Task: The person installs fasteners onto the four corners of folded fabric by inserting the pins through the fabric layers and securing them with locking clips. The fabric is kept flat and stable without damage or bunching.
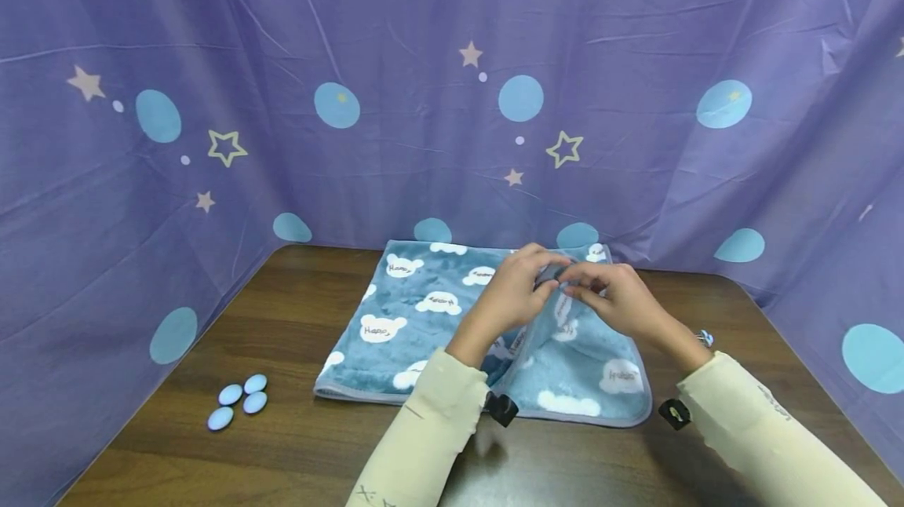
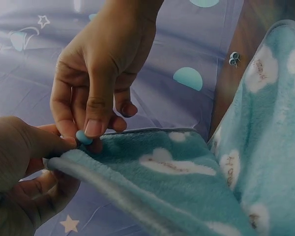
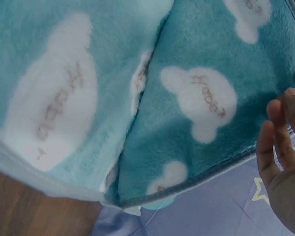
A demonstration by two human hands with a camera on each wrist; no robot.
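Observation:
A teal fleece blanket [image 1: 441,350] with white bear-head patches and a grey hem lies on the table, its right part lifted and folded. My left hand [image 1: 514,287] pinches the raised edge of the blanket. In the left wrist view, the thumb and fingers of my right hand [image 2: 101,83] pinch a small light-blue round piece [image 2: 83,137] right at the blanket's edge. My right hand [image 1: 617,295] meets the left above the blanket, the fingertips close together. In the right wrist view, the blanket [image 3: 221,44] shows a slanting fold, and the fingers are partly cut off.
Several light-blue oval pieces [image 1: 243,401] lie in a group at the left of the wooden table [image 1: 304,460]. Two small round pieces [image 2: 234,59] lie beyond the blanket, mostly behind my right wrist in the head view. A purple patterned curtain [image 1: 424,44] encloses the table's back and sides.

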